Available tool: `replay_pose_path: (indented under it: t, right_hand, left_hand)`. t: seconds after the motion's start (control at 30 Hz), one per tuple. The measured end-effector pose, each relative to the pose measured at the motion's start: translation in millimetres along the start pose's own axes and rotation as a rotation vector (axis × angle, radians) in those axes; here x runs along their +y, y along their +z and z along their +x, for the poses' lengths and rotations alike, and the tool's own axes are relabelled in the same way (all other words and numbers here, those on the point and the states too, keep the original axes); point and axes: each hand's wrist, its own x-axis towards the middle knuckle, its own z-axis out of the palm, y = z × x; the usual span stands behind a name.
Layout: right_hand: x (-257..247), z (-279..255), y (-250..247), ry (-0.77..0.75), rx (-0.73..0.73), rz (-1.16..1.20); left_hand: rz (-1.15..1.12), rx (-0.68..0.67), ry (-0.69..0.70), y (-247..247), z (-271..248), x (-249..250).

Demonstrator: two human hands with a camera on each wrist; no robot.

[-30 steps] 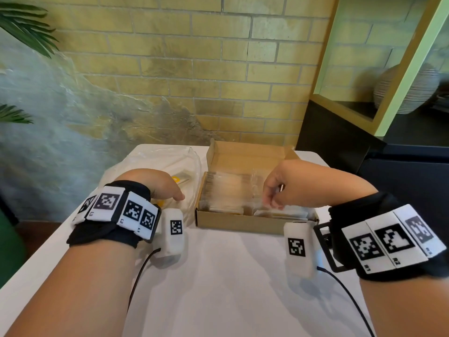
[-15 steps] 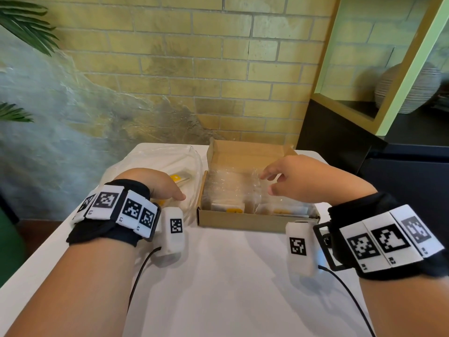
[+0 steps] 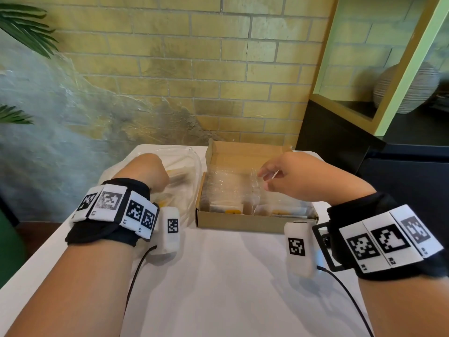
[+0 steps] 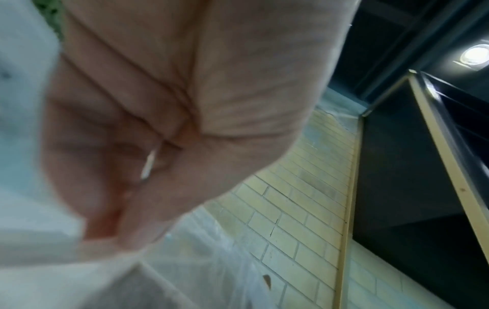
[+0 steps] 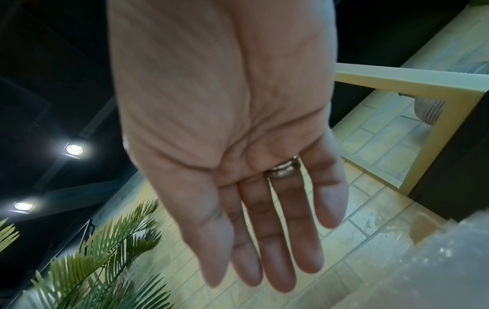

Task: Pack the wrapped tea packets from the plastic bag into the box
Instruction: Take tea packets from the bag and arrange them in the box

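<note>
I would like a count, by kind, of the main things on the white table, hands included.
Cardboard box: 1
Plastic bag: 1
Hands: 2, left hand and right hand
Tea packets: too overlapped to count
Total countable: 4

**Black wrist bands, white tags, one ring**

Each bare forearm wears a black fabric wrist band carrying white tiles printed with black square markers. A white camera pod with its own marker and a black cable hangs beneath each wrist. A metal ring circles one finger.

left hand in plastic bag, box open
</note>
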Motion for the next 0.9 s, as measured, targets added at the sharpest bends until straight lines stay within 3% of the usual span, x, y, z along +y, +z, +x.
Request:
replay_pose_path:
  t: [0.17,0.33,0.47,0.7,0.9]
  right_hand:
    - [-1,-1,-2,-0.023,0.044,0.024]
    - [-3,-1,-2,-0.038,0.099,0.086]
    - [-8,0,-1,-0.062,0.165,0.102]
    - [-31,-6,9,-0.171,0.188,0.424]
    - [-30,5,18,-0.058,0.386,0.419]
  left_hand:
    - [-0.316,0.156,-0.01,-13,-10,4]
    - [-0.773,0.245,0.061,-31,-26,10]
    - [-1.03,0.207,0.22,-42,-42,19]
    - [-1.362,0.139,0.439,-44,-62,50]
    - [-1.473,0.122,0.49,-34,-71,73]
